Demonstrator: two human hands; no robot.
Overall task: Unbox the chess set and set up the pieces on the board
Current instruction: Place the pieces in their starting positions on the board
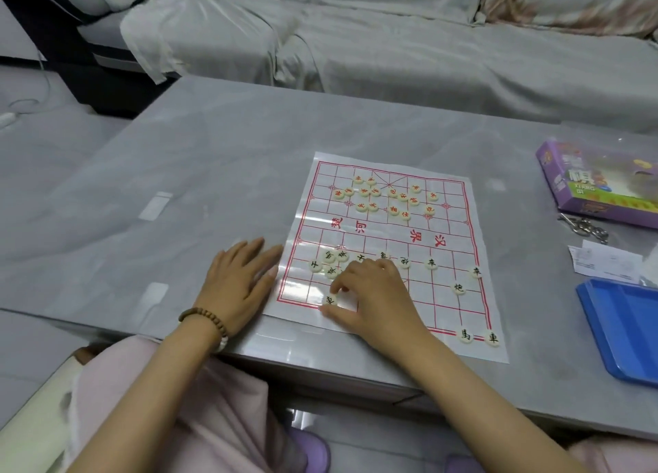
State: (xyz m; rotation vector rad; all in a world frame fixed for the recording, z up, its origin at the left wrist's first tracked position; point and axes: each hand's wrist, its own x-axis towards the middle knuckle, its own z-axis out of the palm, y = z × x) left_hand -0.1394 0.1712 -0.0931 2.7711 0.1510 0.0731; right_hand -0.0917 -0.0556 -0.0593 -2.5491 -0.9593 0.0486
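Left hand (242, 280), beaded wooden bracelet (206, 321) at the wrist, lies flat and open on the grey stone-look tabletop (213, 159), holding nothing, fingertips touching the left edge of the thin white plastic board sheet printed with a red grid (459, 223), seemingly pinning it. Just right of it, the right hand (377, 294) has thumb and forefinger closed on one small cream round disc with a black character (331, 300), held at the board's near left corner point; whether the disc already rests on the sheet, cannot tell. Just beyond the grip, a loose cluster of black-marked cream discs (329, 259), unsorted, partly hidden by the knuckles. Further right of the grip, single black discs scattered on the near half, and two discs seated at the near right corner (479, 337). Far beyond the grip, the red-marked cream discs (388, 196) bunched on the far half, unsorted. Well to the right, off the board: purple cardboard game box (601, 188), blue plastic tray (626, 330). Judgement: back-rank placement under way, setup early. The next pieces lie straight ahead of the right hand's grip, nearer to it than to the left; round discs, no long axis to mind.
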